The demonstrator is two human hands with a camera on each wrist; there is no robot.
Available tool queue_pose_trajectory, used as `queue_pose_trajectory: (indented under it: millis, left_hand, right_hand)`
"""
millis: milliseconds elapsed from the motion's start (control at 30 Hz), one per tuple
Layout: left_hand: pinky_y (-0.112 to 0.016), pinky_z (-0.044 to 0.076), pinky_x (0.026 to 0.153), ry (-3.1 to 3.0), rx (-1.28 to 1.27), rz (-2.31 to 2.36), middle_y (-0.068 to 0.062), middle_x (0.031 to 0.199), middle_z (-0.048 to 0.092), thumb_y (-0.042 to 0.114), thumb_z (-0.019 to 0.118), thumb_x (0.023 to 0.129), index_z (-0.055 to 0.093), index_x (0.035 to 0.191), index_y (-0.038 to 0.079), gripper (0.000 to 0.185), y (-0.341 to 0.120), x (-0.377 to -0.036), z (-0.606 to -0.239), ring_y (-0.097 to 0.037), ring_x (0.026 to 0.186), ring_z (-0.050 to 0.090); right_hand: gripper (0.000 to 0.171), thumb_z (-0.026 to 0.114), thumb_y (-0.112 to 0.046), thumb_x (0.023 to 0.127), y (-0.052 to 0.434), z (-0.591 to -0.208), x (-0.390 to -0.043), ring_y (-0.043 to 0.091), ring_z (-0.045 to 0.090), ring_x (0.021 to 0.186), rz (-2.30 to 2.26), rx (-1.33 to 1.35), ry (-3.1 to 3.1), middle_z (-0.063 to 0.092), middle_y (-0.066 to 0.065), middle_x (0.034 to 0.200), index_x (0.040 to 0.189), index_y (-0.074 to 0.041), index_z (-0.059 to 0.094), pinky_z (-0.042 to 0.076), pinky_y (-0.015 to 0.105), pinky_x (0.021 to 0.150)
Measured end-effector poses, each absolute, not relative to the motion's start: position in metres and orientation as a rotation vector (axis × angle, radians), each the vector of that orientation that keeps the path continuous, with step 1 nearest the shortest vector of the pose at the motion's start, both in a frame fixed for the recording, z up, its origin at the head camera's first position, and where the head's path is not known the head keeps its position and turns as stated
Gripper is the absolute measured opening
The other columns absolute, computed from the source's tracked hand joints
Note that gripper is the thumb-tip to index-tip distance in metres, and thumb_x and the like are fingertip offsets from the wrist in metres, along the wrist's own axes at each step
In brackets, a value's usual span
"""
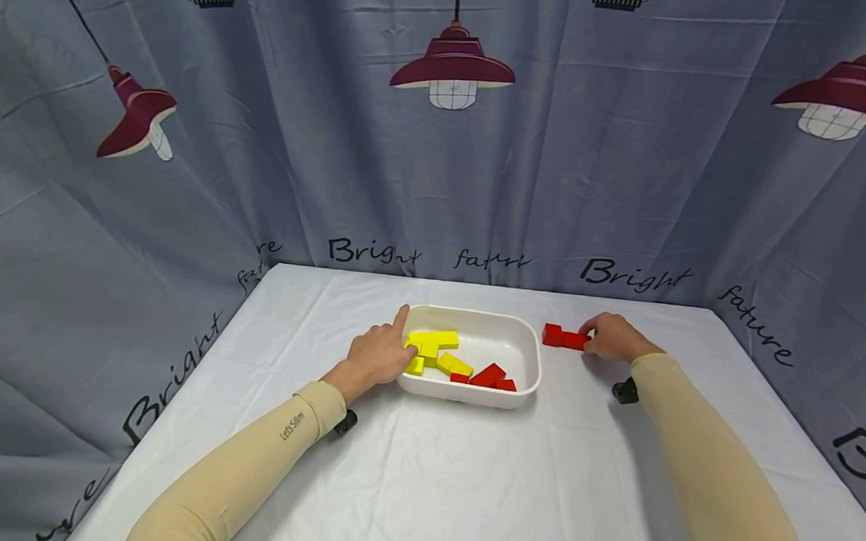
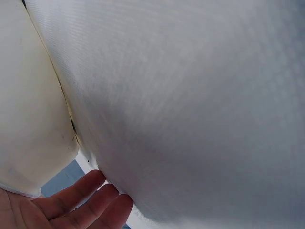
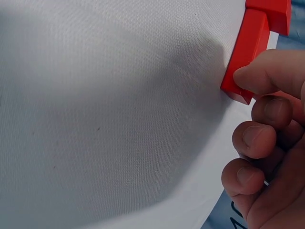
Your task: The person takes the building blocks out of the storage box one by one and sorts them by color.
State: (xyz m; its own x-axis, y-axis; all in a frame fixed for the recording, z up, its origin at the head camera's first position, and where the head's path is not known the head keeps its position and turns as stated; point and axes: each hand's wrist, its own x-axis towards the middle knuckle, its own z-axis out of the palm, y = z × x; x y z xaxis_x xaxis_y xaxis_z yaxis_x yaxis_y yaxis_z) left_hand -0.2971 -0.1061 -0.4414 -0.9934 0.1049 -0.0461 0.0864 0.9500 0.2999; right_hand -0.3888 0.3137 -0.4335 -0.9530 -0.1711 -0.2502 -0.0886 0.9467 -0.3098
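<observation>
A white plastic tray stands on the table with several yellow blocks in its left part and red blocks along its near side. My left hand holds the tray's left end, its thumb over the rim and the other fingers along the outside wall. To the right of the tray, my right hand pinches the near end of a long red block between thumb and forefinger; the remaining fingers are curled. Another red block sits against the long block's far end, crosswise to it.
A white cloth covers the table. Behind it and at both sides hangs a grey-blue curtain printed with lamps and lettering. Small dark devices are on both wrists, the right one close over the cloth.
</observation>
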Motion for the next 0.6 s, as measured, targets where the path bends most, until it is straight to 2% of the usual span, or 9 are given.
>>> queue_pose_trajectory:
  millis: [200,600]
  left_hand:
    - [-0.050,0.051,0.087,3.042,0.151,0.456,-0.016,0.135,0.061,0.042,0.047,0.095,0.013,0.163,0.020,0.079,-0.106,-0.296,-0.442,-0.030,0.116,0.061]
    - [-0.049,0.052,0.086,3.053,0.166,0.450,-0.016,0.133,0.062,0.044,0.047,0.096,0.013,0.163,0.019,0.079,-0.107,-0.299,-0.444,-0.029,0.115,0.062]
  right_hand:
    - [0.038,0.065,-0.007,0.087,0.313,-0.433,-0.388,0.033,0.055,0.095,-0.427,-0.214,2.838,0.063,0.024,0.112,0.124,0.005,0.066,0.051,0.047,0.088]
    - [0.037,0.068,-0.009,0.086,0.310,-0.417,-0.379,0.028,0.056,0.085,-0.457,-0.241,2.850,0.065,0.017,0.100,0.122,0.001,0.068,0.052,0.036,0.075]
